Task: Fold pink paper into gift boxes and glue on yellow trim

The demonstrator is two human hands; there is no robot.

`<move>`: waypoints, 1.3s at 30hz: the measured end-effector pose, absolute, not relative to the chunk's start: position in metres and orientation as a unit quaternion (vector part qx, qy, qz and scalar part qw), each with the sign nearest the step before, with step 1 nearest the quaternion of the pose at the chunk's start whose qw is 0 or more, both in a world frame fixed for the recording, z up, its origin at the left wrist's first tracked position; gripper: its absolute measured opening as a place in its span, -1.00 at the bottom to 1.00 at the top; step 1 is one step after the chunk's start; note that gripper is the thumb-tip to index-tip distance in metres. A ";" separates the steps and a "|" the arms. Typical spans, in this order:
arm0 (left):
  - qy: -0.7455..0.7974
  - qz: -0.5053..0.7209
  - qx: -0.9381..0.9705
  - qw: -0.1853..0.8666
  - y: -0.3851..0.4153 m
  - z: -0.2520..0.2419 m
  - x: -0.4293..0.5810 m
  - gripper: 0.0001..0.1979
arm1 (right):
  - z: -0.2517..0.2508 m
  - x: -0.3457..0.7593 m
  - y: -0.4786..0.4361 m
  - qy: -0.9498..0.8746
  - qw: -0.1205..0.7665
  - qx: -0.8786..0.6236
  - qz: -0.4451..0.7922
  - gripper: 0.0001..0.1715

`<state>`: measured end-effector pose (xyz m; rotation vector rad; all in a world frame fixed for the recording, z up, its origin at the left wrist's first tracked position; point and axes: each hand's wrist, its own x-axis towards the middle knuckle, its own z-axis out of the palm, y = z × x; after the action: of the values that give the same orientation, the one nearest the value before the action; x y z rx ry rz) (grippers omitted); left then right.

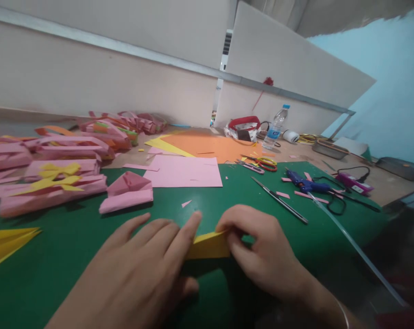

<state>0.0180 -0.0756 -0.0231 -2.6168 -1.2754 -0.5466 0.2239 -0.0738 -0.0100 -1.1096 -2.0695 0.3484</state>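
Observation:
A folded piece of yellow paper is at the front edge of the green mat. The thumb and fingers of my right hand pinch its right end. My left hand lies at the paper's left end, palm down, with the fingers stretched out and the thumb apart below; it covers that end. Beyond the hands are a pink folded paper piece and a flat pink sheet. Another folded yellow paper lies at the far left.
Several pink paper bags crowd the left side. To the right on the green mat lie a craft knife, yellow-red scissors and a blue glue gun with a glue stick. A water bottle stands behind.

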 end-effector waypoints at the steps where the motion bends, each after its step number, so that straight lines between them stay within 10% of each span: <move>1: -0.421 -0.182 -0.884 0.090 -0.070 -0.015 0.023 -0.27 | 0.000 0.221 -0.069 -0.797 0.384 -0.443 0.143 -0.74; 8: -0.500 -0.194 -0.844 -0.009 -0.027 0.031 0.026 -0.47 | 0.060 0.202 0.000 -0.745 0.385 -0.402 0.369 -0.74; 13: -0.487 -0.244 -0.784 -0.299 -0.011 0.035 0.010 -0.45 | 0.038 0.197 0.037 -0.707 0.397 -0.313 0.495 -0.90; 18: -0.535 -0.279 -0.698 -0.386 -0.010 0.030 0.008 -0.49 | 0.016 0.201 0.038 -0.744 0.455 -0.236 0.429 -0.49; 23: -0.514 -0.267 -0.675 -0.457 -0.010 0.027 0.012 -0.54 | 0.018 0.198 0.030 -0.781 0.448 -0.279 0.335 -0.89; 29: -0.466 -0.250 -0.663 -0.531 -0.010 0.022 0.015 -0.62 | 0.015 0.190 0.030 -0.682 0.422 -0.302 0.515 -0.84; 39: -0.480 -0.379 -0.788 -0.073 -0.008 0.034 0.017 -0.75 | 0.015 0.182 0.020 -0.661 0.446 -0.336 0.502 -0.86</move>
<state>0.0170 -0.0083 0.0340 -2.5981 -1.5816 -1.2485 0.1816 0.0203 0.0147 -0.8325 -1.6365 1.2441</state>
